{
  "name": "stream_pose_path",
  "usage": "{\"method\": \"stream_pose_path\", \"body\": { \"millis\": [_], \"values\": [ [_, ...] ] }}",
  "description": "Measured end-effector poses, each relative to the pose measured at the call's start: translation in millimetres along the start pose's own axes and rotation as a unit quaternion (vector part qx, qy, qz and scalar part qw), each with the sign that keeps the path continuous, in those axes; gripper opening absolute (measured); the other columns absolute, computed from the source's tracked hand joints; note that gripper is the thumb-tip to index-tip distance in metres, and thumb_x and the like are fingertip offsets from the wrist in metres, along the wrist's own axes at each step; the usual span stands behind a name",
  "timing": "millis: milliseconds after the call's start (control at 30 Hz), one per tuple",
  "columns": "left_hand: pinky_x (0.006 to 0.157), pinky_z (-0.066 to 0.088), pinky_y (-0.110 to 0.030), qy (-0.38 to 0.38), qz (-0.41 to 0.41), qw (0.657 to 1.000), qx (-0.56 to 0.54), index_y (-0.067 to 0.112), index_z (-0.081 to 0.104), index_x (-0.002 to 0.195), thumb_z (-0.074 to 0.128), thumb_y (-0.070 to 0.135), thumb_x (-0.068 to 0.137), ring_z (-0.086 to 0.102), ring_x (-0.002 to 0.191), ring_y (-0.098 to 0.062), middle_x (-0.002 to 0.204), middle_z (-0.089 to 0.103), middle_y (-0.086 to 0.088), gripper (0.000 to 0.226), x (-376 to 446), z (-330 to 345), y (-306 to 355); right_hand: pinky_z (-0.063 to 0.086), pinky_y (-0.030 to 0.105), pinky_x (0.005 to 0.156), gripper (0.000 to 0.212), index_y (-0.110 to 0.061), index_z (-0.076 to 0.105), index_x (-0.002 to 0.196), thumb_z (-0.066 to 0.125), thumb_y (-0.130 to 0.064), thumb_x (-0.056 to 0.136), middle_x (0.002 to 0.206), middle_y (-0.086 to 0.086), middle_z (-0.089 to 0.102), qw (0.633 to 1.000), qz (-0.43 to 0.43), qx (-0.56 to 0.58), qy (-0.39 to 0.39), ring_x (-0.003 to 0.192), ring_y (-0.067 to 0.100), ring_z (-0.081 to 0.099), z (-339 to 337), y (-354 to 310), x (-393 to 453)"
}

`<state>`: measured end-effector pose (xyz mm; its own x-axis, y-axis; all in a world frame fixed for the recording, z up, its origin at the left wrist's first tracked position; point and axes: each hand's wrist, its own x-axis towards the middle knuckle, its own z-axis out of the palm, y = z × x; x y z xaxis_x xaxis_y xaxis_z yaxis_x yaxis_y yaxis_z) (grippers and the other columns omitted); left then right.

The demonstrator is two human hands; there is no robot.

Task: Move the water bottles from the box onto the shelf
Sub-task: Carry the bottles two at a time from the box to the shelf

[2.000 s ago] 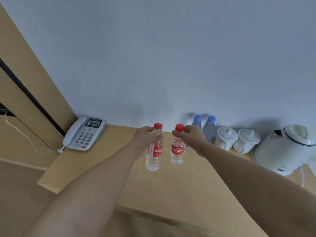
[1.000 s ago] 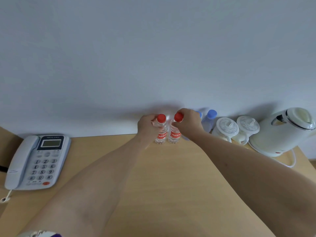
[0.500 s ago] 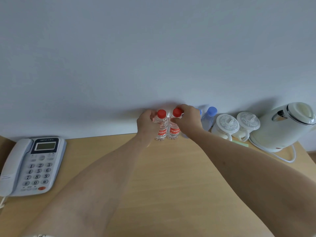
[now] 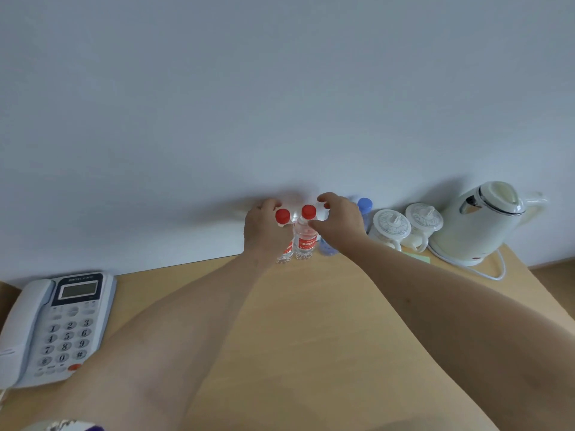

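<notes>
Right hand [image 4: 340, 227] now loosened, grip wide beside right bottle [image 4: 306, 241]; left hand [image 4: 263, 233] grip around left bottle [image 4: 284, 231].

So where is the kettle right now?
In the head view, the white kettle stands at the far right of the wooden shelf against the wall, just right of two lidded white cups.

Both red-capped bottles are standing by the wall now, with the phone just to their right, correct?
Not quite. The head view shows the two red-capped bottles upright by the wall, but the phone lies far to their left; on their right stand a blue-capped bottle, lidded cups and kettle.
</notes>
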<state>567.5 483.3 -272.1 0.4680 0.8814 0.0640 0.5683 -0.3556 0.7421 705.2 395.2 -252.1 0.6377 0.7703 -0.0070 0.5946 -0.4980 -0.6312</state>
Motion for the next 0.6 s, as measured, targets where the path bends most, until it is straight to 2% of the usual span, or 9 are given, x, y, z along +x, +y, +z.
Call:
{"method": "stream_pose_path", "body": {
  "millis": [167,267,400,600],
  "values": [
    [0.100,0.045,-0.041,-0.038,0.098,0.989,0.105,0.012,0.060,0.134,0.072,0.024,0.090,0.048,0.127,-0.033,0.134,0.058,-0.012,0.047,-5.3,-6.3,58.9,0.040,0.029,0.084,0.052,-0.019,0.059,0.135,0.074,-0.025,0.086,0.125,0.009,0.063,0.999,0.018,-0.019,0.037,0.117,0.027,0.057,-64.7,23.2,-27.1],
    [0.101,0.044,-0.042,-0.055,0.150,0.981,0.111,0.013,0.058,0.136,0.071,0.028,0.091,0.045,0.130,-0.034,0.137,0.056,-0.012,0.049,-22.9,14.1,115.4,0.043,0.032,0.085,0.050,-0.019,0.059,0.134,0.073,-0.025,0.086,0.126,0.009,0.061,0.997,0.044,-0.031,0.060,0.115,0.027,0.058,-111.2,52.1,-54.4],
    [0.102,0.043,-0.041,-0.104,0.234,0.960,0.113,0.017,0.057,0.137,0.069,0.031,0.092,0.043,0.131,-0.030,0.138,0.054,-0.007,0.049,-71.4,68.5,200.3,0.044,0.033,0.079,0.048,-0.015,0.060,0.127,0.074,-0.025,0.082,0.116,0.007,0.059,0.990,0.095,-0.061,0.082,0.114,0.028,0.056,-185.2,114.6,-111.1],
    [0.105,0.040,-0.040,-0.188,0.378,0.898,0.126,0.018,0.054,0.140,0.068,0.039,0.092,0.041,0.134,-0.031,0.142,0.051,-0.008,0.054,-178.7,174.6,331.3,0.042,0.036,0.089,0.061,-0.026,0.051,0.141,0.073,-0.035,0.085,0.130,0.007,0.054,0.952,0.230,-0.122,0.162,0.126,0.028,0.047,-295.9,233.2,-236.4]
  ]
}}
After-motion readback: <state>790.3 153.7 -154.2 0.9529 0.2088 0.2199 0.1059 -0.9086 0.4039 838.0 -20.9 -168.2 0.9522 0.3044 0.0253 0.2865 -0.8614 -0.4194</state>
